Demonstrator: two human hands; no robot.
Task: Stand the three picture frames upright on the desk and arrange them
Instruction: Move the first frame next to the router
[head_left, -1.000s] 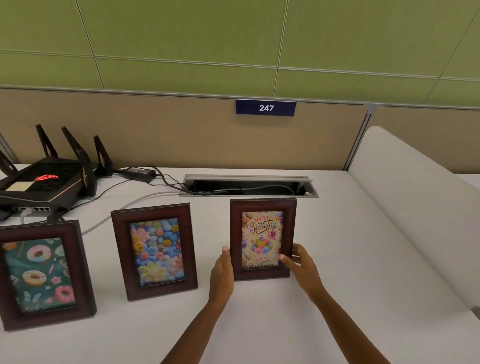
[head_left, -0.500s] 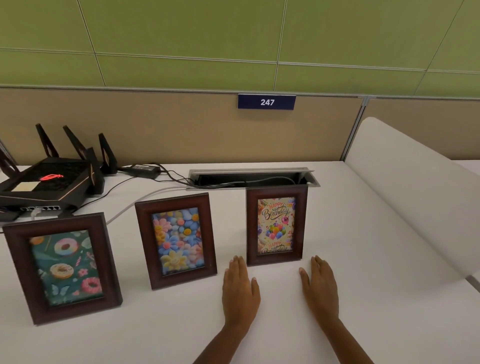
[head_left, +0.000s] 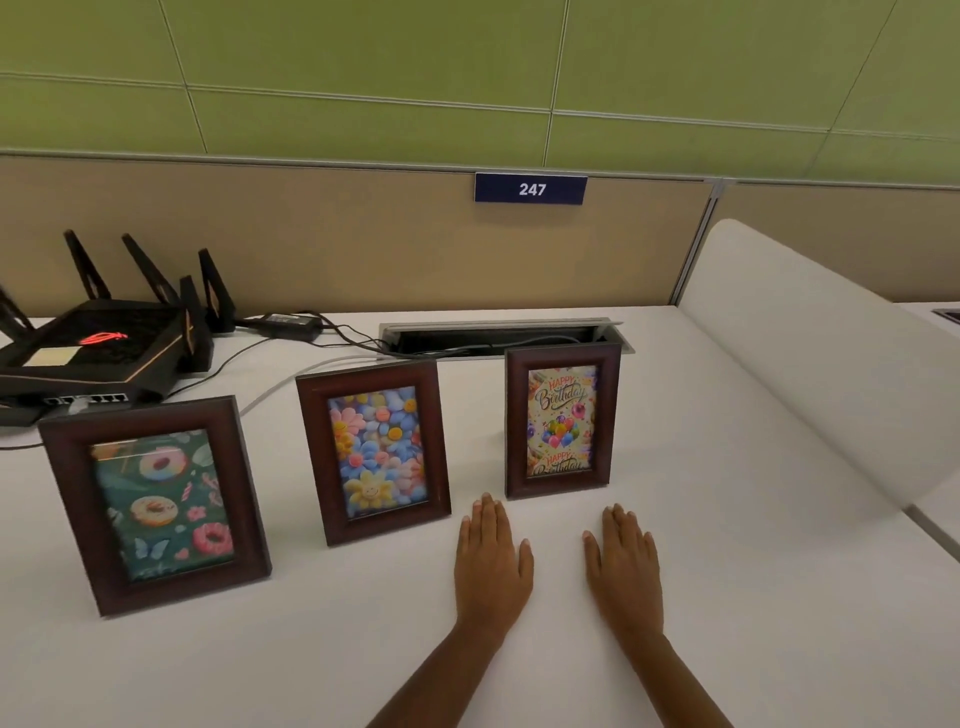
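Note:
Three dark wooden picture frames stand upright in a row on the white desk (head_left: 727, 597). The doughnut frame (head_left: 156, 501) is at the left, the flower frame (head_left: 375, 449) in the middle, the "Happy Birthday" frame (head_left: 562, 421) at the right. My left hand (head_left: 491, 564) lies flat on the desk, palm down, just in front of the gap between the flower and birthday frames. My right hand (head_left: 623, 564) lies flat in front of the birthday frame's right side. Neither hand touches a frame or holds anything.
A black router (head_left: 98, 353) with upright antennas sits at the back left, its power brick (head_left: 288, 322) and cables (head_left: 353, 343) running into an open cable tray (head_left: 504, 338) behind the frames. A beige partition with a "247" sign (head_left: 531, 188) backs the desk. A white curved divider (head_left: 831, 353) bounds the right.
Both hands let go of the birthday frame, drew back toward me and settled flat on the desk. The frame stays upright. The camera view shifted slightly.

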